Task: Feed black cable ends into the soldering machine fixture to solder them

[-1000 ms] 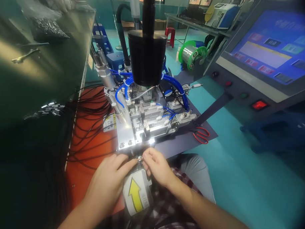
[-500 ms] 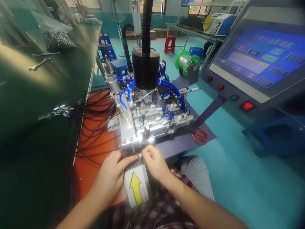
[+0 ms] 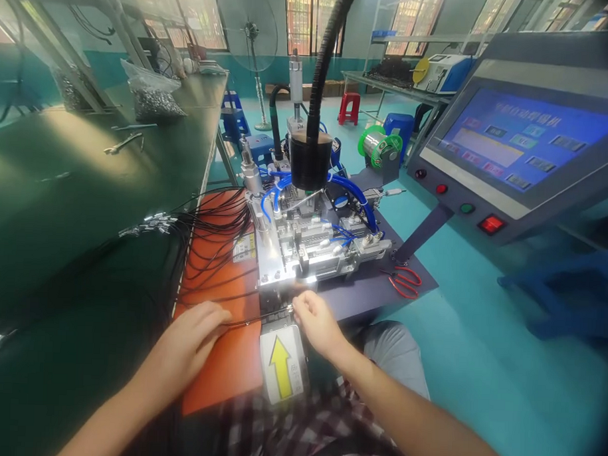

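A thin black cable (image 3: 253,319) stretches between my hands, just in front of the metal machine (image 3: 313,245). My left hand (image 3: 195,334) is closed, fingertips pinching the cable over the orange board (image 3: 229,375). Beside the machine's front edge, my right hand (image 3: 318,325) is closed too, finger and thumb pinched at a small silver connector (image 3: 288,310) on the cable's end. Part of that connector is hidden by the fingers. Below it sits a white plate with a yellow arrow (image 3: 282,367).
Black cables (image 3: 214,231) spread over the board from a bundle with silver ends (image 3: 152,224) on the green table (image 3: 86,180). Red-handled scissors (image 3: 406,283) lie right of the machine. A control panel (image 3: 531,143) and a solder spool (image 3: 379,145) stand beyond.
My left hand has moved left, away from the right hand, and a length of cable now shows between them. The right hand stays pinched near the machine front. The whole view has shifted.
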{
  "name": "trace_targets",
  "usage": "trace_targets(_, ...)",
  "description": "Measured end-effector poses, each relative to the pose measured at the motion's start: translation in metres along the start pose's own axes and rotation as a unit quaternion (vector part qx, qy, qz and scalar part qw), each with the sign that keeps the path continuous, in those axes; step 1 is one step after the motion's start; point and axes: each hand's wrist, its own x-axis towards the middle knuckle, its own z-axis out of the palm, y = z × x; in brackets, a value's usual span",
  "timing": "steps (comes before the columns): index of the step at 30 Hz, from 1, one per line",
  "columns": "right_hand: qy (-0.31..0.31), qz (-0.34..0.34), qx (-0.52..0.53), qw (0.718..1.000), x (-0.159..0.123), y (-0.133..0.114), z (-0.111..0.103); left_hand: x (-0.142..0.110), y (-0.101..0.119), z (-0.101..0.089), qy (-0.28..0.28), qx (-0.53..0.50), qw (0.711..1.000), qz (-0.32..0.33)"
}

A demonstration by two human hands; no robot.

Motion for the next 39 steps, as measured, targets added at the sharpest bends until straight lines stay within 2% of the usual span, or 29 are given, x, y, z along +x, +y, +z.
trace_targets(7,-0.001,0.004,0.008,1.0,0.001,0.003,-0.001,-0.006,-0.002,-0.001,-0.029,0.057,0.997,0.034)
trace_targets(13,0.004,0.006,0.021,1.0,0.004,0.007,-0.001,-0.022,0.013,0.012,0.019,0.187,0.982,0.032)
trace_targets(18,-0.005,0.022,0.04,0.999,-0.003,0.011,-0.008,-0.031,0.021,0.013,0.045,0.248,0.968,0.021)
trace_targets(26,0.023,0.043,0.057,0.997,-0.027,0.034,-0.028,-0.035,0.016,0.014,0.053,0.251,0.967,0.014)
trace_targets(35,0.008,0.109,0.054,0.993,-0.066,0.061,-0.033,-0.05,0.005,0.026,0.063,0.239,0.969,-0.012)
trace_targets(39,0.005,0.134,0.043,0.99,-0.079,0.074,-0.036,-0.047,0.008,0.021,0.045,0.265,0.963,-0.002)
